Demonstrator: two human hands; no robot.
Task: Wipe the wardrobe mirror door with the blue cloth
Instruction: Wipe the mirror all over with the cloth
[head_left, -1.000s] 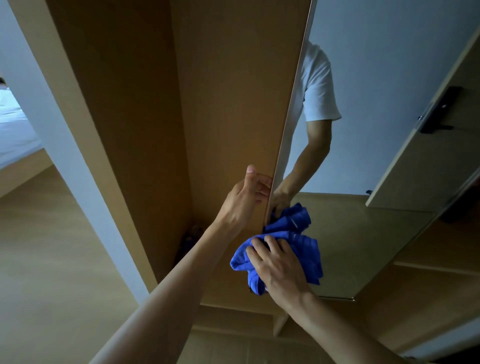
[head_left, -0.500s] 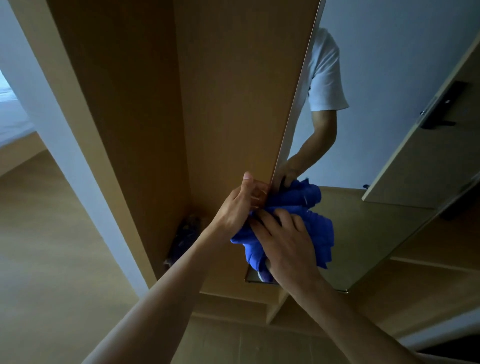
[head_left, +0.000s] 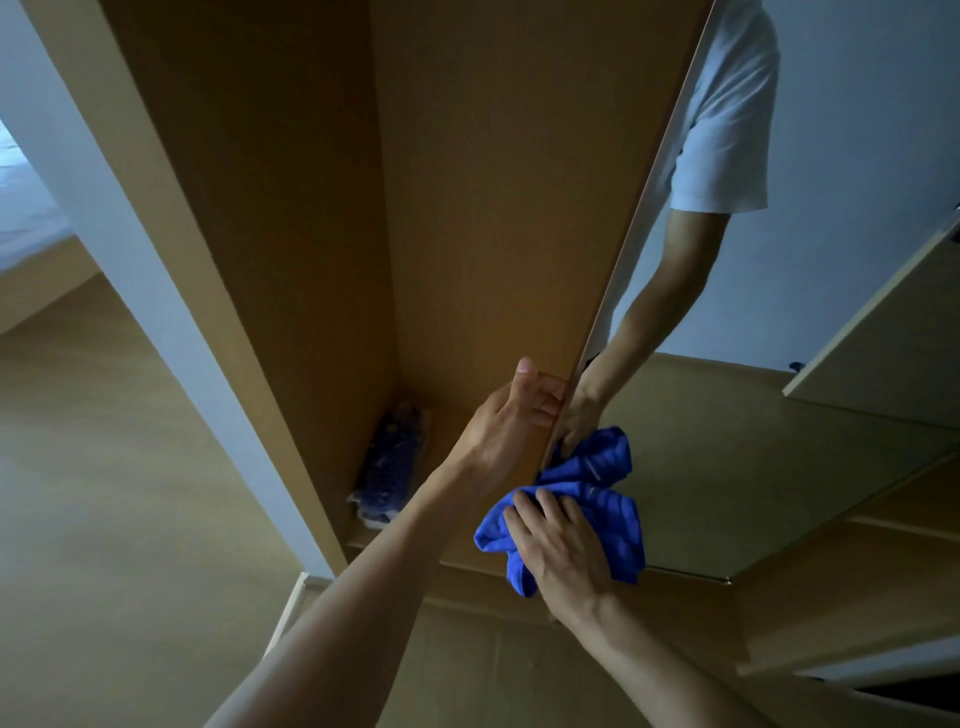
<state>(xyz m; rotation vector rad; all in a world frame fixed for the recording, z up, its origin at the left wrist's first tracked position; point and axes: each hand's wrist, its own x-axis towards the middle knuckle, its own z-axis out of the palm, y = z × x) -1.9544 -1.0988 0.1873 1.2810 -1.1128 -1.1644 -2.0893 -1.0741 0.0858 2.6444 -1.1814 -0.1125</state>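
Observation:
The wardrobe's mirror door stands open at the right, its glass reflecting a white sleeve, an arm and the room. My left hand grips the door's edge, thumb up on the wooden back and fingers curled round the rim. My right hand presses a bunched blue cloth against the lower part of the glass near that edge. The cloth's reflection shows just above it.
The open wardrobe interior is bare wood, with a bluish wrapped bundle lying on its floor at the back. A white wall edge stands left of it. Wood flooring spreads below and left.
My right hand with the cloth rose up the glass towards my left hand, then came back down to the lower part. My left hand kept its hold on the door edge.

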